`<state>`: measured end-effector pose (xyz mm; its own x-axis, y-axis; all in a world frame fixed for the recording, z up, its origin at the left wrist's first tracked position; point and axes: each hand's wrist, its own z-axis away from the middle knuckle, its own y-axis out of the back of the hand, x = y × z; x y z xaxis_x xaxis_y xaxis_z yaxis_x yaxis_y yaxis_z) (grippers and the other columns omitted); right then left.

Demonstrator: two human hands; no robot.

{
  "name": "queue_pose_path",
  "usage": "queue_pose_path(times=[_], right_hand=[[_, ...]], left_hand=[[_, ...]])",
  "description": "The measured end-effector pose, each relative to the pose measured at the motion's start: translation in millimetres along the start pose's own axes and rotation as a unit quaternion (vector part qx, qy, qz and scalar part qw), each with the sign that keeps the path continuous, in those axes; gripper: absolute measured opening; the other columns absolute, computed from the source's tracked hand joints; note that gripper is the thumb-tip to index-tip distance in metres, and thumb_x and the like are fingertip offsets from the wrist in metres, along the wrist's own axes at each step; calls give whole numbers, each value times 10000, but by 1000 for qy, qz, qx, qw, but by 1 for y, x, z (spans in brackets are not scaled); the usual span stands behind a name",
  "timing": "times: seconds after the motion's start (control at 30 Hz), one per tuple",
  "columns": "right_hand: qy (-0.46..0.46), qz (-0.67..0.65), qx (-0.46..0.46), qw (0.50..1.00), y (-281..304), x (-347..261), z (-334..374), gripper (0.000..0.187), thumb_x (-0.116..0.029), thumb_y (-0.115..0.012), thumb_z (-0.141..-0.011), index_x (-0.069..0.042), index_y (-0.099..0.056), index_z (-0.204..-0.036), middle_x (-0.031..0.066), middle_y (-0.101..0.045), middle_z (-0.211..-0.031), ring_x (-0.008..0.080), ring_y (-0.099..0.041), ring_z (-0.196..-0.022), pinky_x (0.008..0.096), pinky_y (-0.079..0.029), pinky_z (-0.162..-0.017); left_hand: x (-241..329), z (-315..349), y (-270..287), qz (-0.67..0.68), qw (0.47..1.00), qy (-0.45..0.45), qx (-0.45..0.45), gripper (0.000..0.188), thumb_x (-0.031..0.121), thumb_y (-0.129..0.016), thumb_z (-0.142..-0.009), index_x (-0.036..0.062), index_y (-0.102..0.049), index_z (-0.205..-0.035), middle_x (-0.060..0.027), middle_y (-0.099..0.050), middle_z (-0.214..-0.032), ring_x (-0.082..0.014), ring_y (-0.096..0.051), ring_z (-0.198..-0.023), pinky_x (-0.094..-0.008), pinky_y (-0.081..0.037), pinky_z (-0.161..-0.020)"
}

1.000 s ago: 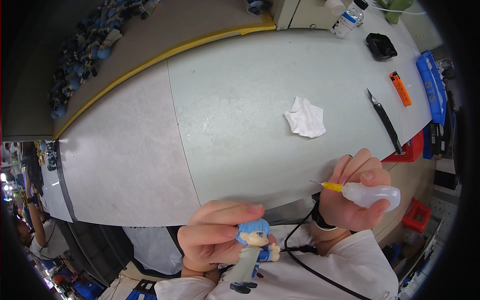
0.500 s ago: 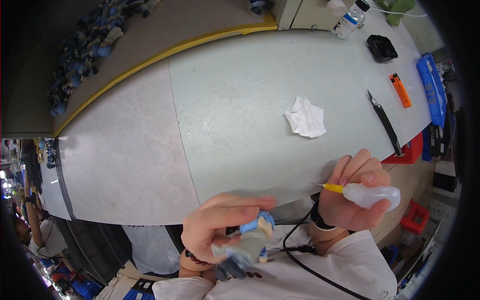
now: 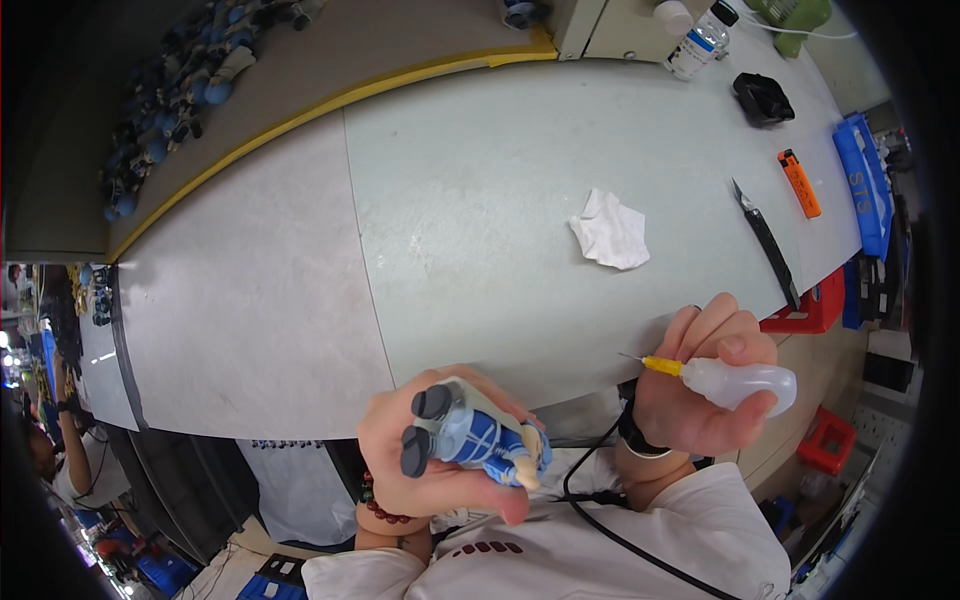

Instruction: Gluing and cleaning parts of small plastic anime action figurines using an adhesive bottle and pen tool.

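Reader: How is the light?

Describer: Bright, cool and even across the pale tabletop [image 3: 500, 150]; the heaped figures [image 3: 217, 90] at upper left sit in shadow.

Reader: Any glare?

Describer: White lights [image 3: 8, 352] flare at the far left.

Reader: Is it sharp?

Describer: Fairly: the figurine [image 3: 472, 438] and squeeze bottle [image 3: 742, 385] look clear. Straight shelf edging [image 3: 345, 99] bows, and blackness swallows the corners.

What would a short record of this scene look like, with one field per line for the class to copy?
Left hand: holds a small blue figure, shoes toward picture's left
Right hand: holds a squeeze bottle; yellow needle tip points left
Table, right of centre: crumpled white tissue
Table, right side: knife, orange lighter
Shelf, upper left: pile of figures
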<state>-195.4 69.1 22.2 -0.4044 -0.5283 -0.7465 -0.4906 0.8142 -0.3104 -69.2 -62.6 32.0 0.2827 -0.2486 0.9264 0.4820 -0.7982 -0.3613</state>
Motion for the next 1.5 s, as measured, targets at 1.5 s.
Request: queue_pose_path(times=[1.5], right_hand=[[-49,651,-22,757,87,-13,-36,196,-66,-562,-786,16,-571,-964,113,-575,-974,204,-536,-900,287,-398,-795]], left_hand=[[4,-4,4,67,997,31,-6,574,162,-855,-459,5,-457,-841,-184,-601,-812,-197,-612,-778,-285,-497,-649]])
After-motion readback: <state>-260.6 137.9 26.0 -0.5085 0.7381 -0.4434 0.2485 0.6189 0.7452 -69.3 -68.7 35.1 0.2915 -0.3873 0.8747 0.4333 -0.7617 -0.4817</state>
